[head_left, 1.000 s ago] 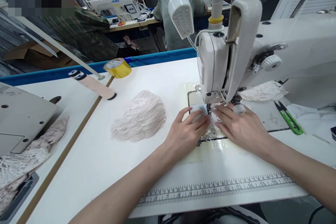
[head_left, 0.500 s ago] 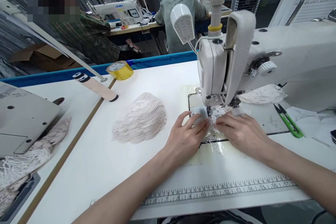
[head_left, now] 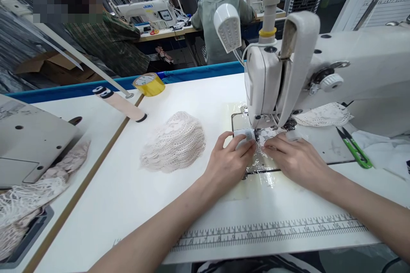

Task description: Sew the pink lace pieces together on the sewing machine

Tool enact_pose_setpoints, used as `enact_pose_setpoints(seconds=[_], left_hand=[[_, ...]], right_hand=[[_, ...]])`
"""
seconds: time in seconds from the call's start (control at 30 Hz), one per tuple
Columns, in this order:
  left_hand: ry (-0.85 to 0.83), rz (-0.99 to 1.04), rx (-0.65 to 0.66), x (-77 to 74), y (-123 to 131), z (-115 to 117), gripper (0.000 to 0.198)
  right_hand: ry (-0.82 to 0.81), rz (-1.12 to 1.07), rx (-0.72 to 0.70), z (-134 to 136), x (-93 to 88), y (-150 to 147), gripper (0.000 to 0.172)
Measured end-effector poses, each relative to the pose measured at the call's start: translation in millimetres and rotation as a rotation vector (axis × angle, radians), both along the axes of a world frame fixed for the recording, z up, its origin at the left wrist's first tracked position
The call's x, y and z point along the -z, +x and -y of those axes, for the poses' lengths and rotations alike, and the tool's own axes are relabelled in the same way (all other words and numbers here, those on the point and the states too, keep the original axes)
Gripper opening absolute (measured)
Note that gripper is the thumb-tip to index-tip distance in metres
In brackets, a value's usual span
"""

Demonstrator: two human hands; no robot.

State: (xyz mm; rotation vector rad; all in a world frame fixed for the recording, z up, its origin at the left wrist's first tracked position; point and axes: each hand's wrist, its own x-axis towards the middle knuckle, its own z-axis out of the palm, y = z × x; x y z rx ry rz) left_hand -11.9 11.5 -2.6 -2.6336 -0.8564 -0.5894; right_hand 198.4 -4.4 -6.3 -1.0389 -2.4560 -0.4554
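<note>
A small piece of white lace (head_left: 263,135) lies under the presser foot of the white sewing machine (head_left: 261,81). My left hand (head_left: 229,158) rests on the metal plate left of the needle, its fingers spread and their tips touching the lace's near left edge. From the other side, my right hand (head_left: 293,155) has its fingers pressed together on the lace, pinching its right part. The fingers partly cover the piece. Left of my hands sits a fanned stack of lace pieces (head_left: 174,145).
Green thread snips (head_left: 355,148) and another lace piece (head_left: 325,115) lie to the right. A roll of yellow tape (head_left: 149,84) and a pinkish cylinder (head_left: 123,105) sit at the back left. A printed ruler (head_left: 265,233) runs along the front edge. Two people work beyond the table.
The whole view has shifted slightly, with things appearing a little further right. Both hands stay at the lace by the needle, with hardly any visible movement.
</note>
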Motion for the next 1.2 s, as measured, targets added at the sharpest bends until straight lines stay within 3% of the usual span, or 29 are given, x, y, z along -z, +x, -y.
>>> enact_pose_setpoints(seconds=[1.2], left_hand=[[-0.019,0.020,-0.095,2.6,3.2,-1.9,0.026]], right_hand=[[0.021,0.019,0.019,1.6,3.3,0.0,0.027]])
